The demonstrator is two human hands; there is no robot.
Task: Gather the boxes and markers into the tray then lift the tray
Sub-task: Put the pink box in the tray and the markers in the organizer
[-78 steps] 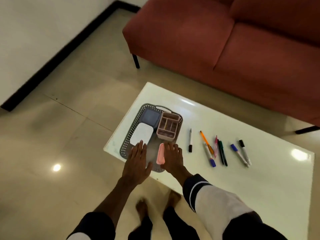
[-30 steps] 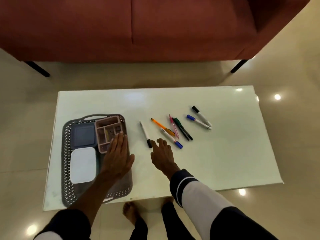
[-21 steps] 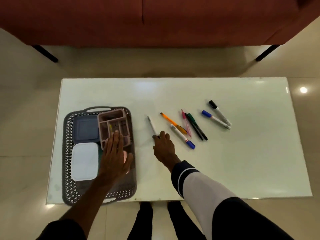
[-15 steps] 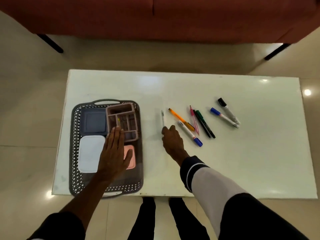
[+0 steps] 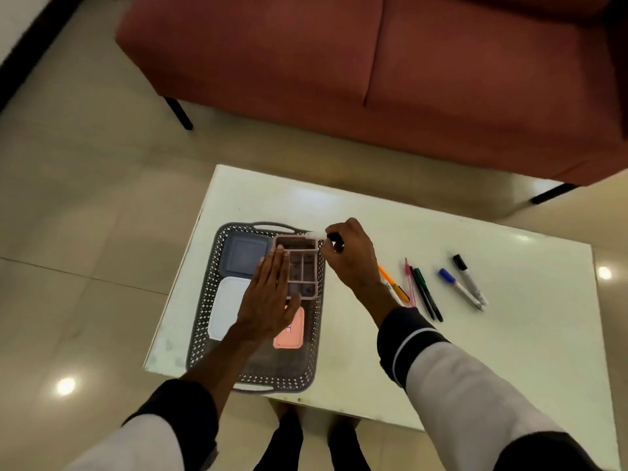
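A grey perforated tray lies on the left end of the white table. In it sit a blue-grey box, a white box, a pink box and a pink divided organizer. My left hand lies flat and open over the tray, touching the organizer's left side. My right hand grips a white marker with a black cap over the organizer's far right corner. Several markers lie to the right: orange, pink, green, blue-capped, black-capped.
A red sofa on black legs stands beyond the table's far edge. Glossy beige floor tiles surround the table. My feet show below the table's near edge.
My right hand picked the white marker off the table and carried it left over the organizer. My left hand stayed flat over the tray. The camera view shifted.
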